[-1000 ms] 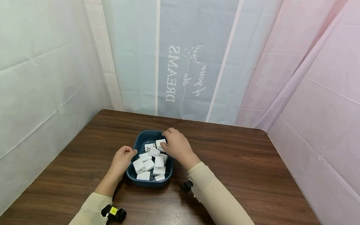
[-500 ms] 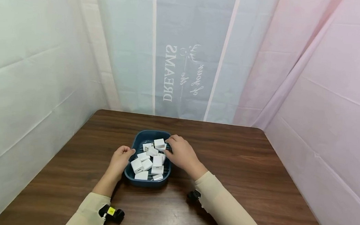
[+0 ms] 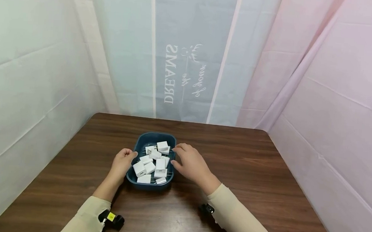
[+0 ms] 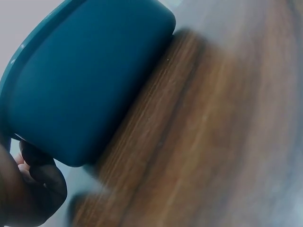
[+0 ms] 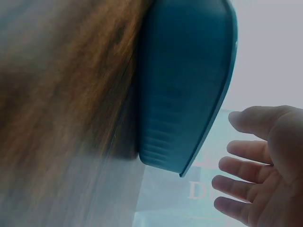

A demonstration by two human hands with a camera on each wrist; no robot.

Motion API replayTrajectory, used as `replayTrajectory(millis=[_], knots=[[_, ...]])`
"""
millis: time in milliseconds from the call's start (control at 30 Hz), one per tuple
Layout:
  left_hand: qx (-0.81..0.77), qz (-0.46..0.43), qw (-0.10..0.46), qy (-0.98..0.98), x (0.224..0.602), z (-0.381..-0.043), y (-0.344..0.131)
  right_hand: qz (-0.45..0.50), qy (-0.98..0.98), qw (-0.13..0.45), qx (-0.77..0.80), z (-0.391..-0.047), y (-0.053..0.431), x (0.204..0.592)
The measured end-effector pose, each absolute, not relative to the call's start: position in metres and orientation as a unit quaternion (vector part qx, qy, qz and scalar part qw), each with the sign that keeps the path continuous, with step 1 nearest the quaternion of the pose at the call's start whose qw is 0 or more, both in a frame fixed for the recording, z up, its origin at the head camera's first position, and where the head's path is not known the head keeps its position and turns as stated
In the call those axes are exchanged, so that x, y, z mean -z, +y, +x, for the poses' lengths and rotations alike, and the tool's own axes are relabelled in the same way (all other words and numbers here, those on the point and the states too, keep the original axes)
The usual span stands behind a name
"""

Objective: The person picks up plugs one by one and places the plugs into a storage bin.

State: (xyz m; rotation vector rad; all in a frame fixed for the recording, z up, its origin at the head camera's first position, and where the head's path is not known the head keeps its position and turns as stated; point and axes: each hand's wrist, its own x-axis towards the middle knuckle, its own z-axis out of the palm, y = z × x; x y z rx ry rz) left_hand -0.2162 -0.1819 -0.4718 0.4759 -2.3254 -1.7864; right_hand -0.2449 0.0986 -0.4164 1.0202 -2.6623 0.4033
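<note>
A dark blue plastic basket (image 3: 149, 186) on the table holds several white plug-in phone chargers (image 3: 160, 165), jumbled together, some with their prongs showing. My left hand (image 3: 123, 162) pinches the basket's left rim between thumb and curled fingers. In the left wrist view those fingers (image 4: 45, 177) bend beneath the rim, against the outside of the blue wall (image 4: 90, 80). At the right rim, my right hand (image 3: 193, 165) has its fingers spread and holds nothing. The right wrist view shows its fingers (image 5: 244, 170) loosely extended beside the basket (image 5: 184, 80), apart from its wall.
The brown wooden table (image 3: 234, 161) extends around the basket. Printed fabric (image 3: 188, 77) hangs behind its far edge, with pale cloth walls at left and right. A black wrist camera (image 3: 111, 219) is strapped to the left sleeve.
My right hand has let go of a charger at the basket's far right and drawn back rightward, out to the rim. My left hand keeps its hold on the left rim.
</note>
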Motion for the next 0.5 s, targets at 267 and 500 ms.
replayTrajectory(millis=[267, 500], knots=[[0.538, 0.160, 0.094, -0.822, 0.473, -0.209, -0.192, 0.374, -0.907, 0.142, -0.131, -0.229, 0.107, 0.424], [0.397, 0.099, 0.171, -0.896, 0.461, -0.196, -0.196, 0.387, -0.903, 0.144, -0.115, -0.222, 0.111, 0.430]])
